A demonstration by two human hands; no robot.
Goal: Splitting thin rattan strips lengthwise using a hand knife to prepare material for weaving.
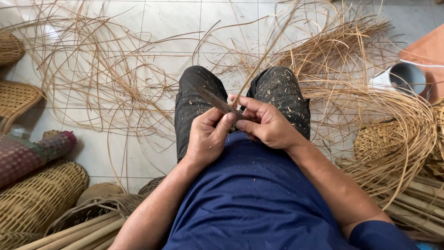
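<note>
At the centre of the frame, above a dark blue shirt [252,199] and two knees in dusty black trousers [196,104], the left hand [208,136] is closed around the handle of a dark, narrow-bladed knife [215,100], whose blade points toward the upper left. The right hand [266,125] pinches a long, thin, pale rattan strip [263,58] between thumb and fingers, touching the knife just where the two hands meet; the strip runs up toward the top centre. Loose tan cane strands [106,74] sprawl over the white tiled floor [171,23] across the upper half. Woven wicker baskets [39,196] sit at lower left, beside a patterned reddish cushion [27,153]. A grey metal cup [407,78] stands at upper right, near a bundle of curved cane strips [402,139].
</note>
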